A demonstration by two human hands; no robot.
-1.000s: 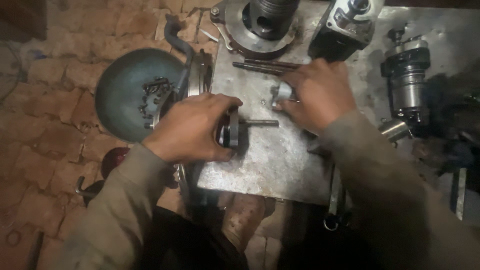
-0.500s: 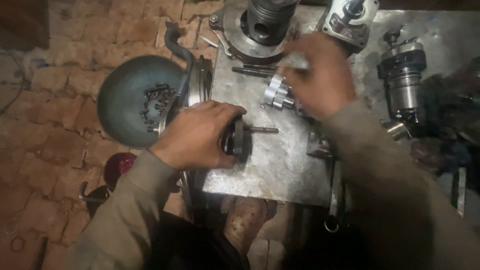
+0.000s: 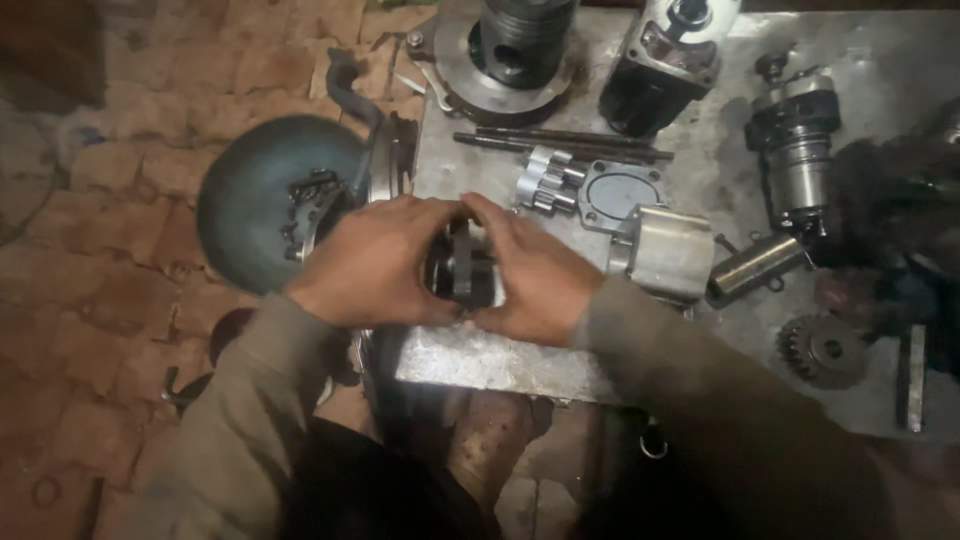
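**Desk:** What do the hands hold, and where?

**Photographer:** Both hands close around one dark round metal part (image 3: 462, 265), the left hand (image 3: 372, 262) and the right hand (image 3: 535, 270) cupping it from either side, fingertips meeting above it. It sits on the near edge of a scuffed steel plate (image 3: 520, 365), seemingly pressed down to steady it.

**Desk:** Fingers wide or tight?

**Photographer:** Curled narrow, wrapped on the part; only its dark middle shows between them.

**Desk:** And around it?

**Photographer:** A bright toothed gear shaft (image 3: 545, 180) lies just beyond the fingers, beside a flat cover plate (image 3: 618, 195) and a smooth, dull-silver housing block (image 3: 665, 252). Two thin rods (image 3: 560, 142) lie across the plate. A dull blue-grey bowl (image 3: 255, 200) sits left, on worn brick (image 3: 110, 280). A dark cog (image 3: 822, 350) rests at right.
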